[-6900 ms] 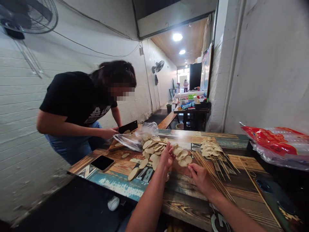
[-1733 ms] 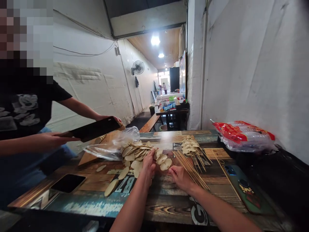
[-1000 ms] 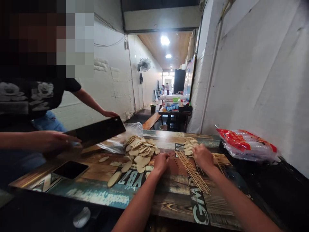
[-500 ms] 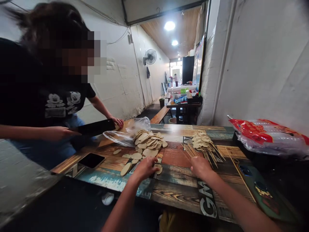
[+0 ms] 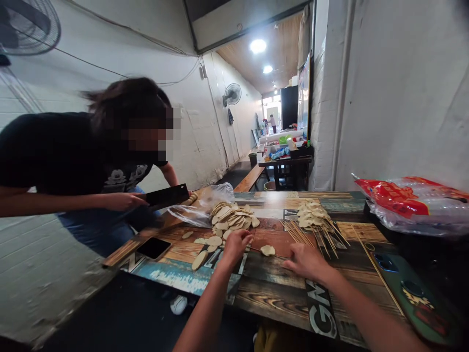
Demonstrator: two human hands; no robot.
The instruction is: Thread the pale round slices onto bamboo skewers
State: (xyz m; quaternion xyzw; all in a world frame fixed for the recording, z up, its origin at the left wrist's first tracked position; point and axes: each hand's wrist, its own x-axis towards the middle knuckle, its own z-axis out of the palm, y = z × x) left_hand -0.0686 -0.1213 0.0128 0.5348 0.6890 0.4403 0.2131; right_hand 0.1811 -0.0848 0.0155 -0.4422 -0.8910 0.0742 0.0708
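Observation:
My left hand (image 5: 237, 247) is closed in a pinch over the table, just in front of a heap of thin pale oval slices (image 5: 232, 217). Whatever lies between its fingertips is too small to make out. One puckered slice (image 5: 267, 250) is between my two hands, apart from the heap. To the right, my right hand (image 5: 306, 259) has its fingers bent inward; anything thin in them cannot be made out. Just beyond it lie bare wooden skewers (image 5: 298, 234) and a pile of skewered slices (image 5: 314, 214).
Across the table's left end, a co-worker leans over a cutting board (image 5: 172, 222) with a black cleaver (image 5: 166, 197). A clear plastic bag (image 5: 216, 195) and a phone (image 5: 154, 248) lie nearby. On the right are a green phone (image 5: 406, 288) and a red-and-clear package (image 5: 414, 200).
My left hand has moved up and inward, its fingers closing. The single slice has come from beside it to between my hands. The co-worker has bent lower over the board.

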